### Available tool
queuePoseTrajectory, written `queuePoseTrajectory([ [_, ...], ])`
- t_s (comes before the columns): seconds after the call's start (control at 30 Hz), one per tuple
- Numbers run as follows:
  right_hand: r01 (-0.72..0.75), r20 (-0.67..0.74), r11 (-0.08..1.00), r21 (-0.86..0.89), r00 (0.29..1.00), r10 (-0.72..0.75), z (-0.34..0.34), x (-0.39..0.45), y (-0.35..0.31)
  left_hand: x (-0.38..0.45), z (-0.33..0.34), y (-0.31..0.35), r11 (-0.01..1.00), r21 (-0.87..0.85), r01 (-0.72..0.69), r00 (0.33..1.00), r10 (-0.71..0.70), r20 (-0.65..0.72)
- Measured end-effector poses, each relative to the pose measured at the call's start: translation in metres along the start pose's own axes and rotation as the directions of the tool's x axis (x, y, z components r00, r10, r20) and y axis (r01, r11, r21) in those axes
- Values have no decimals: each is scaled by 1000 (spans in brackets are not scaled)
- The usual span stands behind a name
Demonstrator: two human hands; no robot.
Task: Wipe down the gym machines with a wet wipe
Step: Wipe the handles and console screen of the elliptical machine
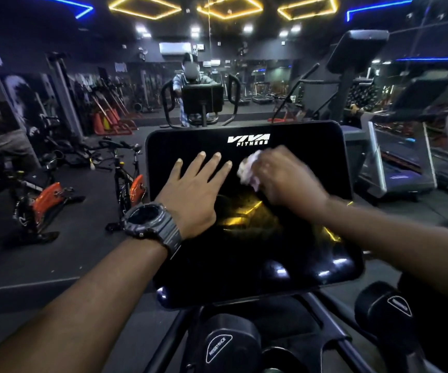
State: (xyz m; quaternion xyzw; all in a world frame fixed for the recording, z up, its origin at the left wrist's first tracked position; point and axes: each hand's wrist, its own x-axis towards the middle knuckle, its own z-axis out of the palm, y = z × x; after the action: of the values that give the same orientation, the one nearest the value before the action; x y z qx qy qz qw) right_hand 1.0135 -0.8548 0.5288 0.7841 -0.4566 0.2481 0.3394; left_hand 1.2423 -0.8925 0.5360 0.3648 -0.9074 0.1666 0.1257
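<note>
A person leans over the glossy black console screen (247, 211) of a cardio machine in a dimly lit gym, both bare arms reaching in from the lower corners of the view. The screen's rounded top edge stands clear against the mirror wall (217, 84) ahead, its left edge drops beside an open strip of dark floor (88, 200), and its lower edge hangs above two round resistance knobs (218, 345). Two spin bikes (42, 195) with orange flywheels stand to the left, the nearer one just beside the screen's left edge; treadmills (403, 160) line the right side, well apart from the console.

The left hand (196, 192) lies flat on the upper middle of the screen, fingers straight and spread, holding nothing, palm resting on the glass below the white "VIVA FITNESS" logo (248, 140). A dark wristwatch (150, 219) sits on that wrist at the screen's left border.

The right hand (284, 179), blurred, curls its fingers around a bunched white wet wipe (249, 168) and presses it to the screen just right of the left fingertips, below the logo. The wipe shows at the hand's left side; how much of it is tucked under the palm cannot be told. Yellow ceiling lights reflect in the glass under both wrists.
</note>
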Motion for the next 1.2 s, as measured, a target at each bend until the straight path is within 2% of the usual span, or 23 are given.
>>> queuePoseTrajectory([
  [0.03,246,121,963,109,958,-259,7,-23,-27,-1,1,0,1000,26,1,1000,-2,14],
  [0.07,476,241,856,200,823,-514,8,-43,-52,-2,2,1,999,46,0,1000,-1,20],
  [0.13,677,392,685,268,573,-720,-1,-54,-61,-2,3,5,998,63,-11,1000,10,25],
  [0.17,662,367,715,225,622,-692,-3,-45,-45,-1,3,7,998,66,-21,999,19,28],
  [0.23,252,192,966,50,947,-257,-13,-8,2,-1,4,8,997,72,-37,999,35,33],
  [0.3,-162,20,985,-63,986,163,-21,15,37,-2,6,7,996,78,-48,998,45,37],
  [0.37,-142,-36,989,-27,989,141,-11,1,20,-1,6,6,996,77,-49,998,46,40],
  [0.4,52,59,998,41,997,-54,-5,-16,-7,-1,6,5,996,78,-46,998,43,40],
  [0.43,325,194,934,150,916,-350,3,-43,-35,-1,6,5,996,82,-43,998,40,40],
  [0.47,528,323,814,241,748,-580,2,-61,-58,-1,6,6,995,86,-41,999,37,38],
  [0.5,645,417,711,279,585,-695,-3,-68,-63,0,6,7,995,89,-39,999,36,37],
  [0.53,671,438,685,283,545,-715,-5,-64,-49,0,5,8,995,90,-41,998,37,41],
  [0.57,598,394,780,183,682,-616,-9,-50,-25,1,5,9,995,87,-44,998,40,47],
  [0.63,113,141,992,-48,984,-105,-18,-15,36,1,5,10,996,80,-32,999,29,43],
  [0.7,-254,-96,966,-48,964,248,-24,-8,64,0,5,12,997,79,-25,999,23,36],
  [0.73,-271,-69,961,-57,961,267,-19,-18,53,1,4,13,997,77,-25,999,22,36],
  [0.8,108,215,993,-48,972,-95,-8,-55,-3,0,4,13,997,76,-17,999,13,42],
  [0.9,595,391,794,130,705,-592,-16,-88,-36,-1,4,19,997,81,-10,998,5,66],
  [0.93,570,304,818,83,767,-565,-18,-81,-16,-1,4,22,997,81,-10,997,4,76],
  [1.0,115,96,993,20,989,-116,-31,-52,37,1,2,25,998,70,-6,997,0,84],
  [1.07,-291,-28,956,-16,956,291,-40,-36,68,5,-1,29,998,67,-1,996,-4,84],
  [1.13,-232,2,972,-44,973,232,-28,-49,48,9,-5,34,998,65,7,996,-13,87],
  [1.2,38,354,999,40,934,-49,-11,-92,-11,15,-10,42,999,43,21,994,-25,104],
])
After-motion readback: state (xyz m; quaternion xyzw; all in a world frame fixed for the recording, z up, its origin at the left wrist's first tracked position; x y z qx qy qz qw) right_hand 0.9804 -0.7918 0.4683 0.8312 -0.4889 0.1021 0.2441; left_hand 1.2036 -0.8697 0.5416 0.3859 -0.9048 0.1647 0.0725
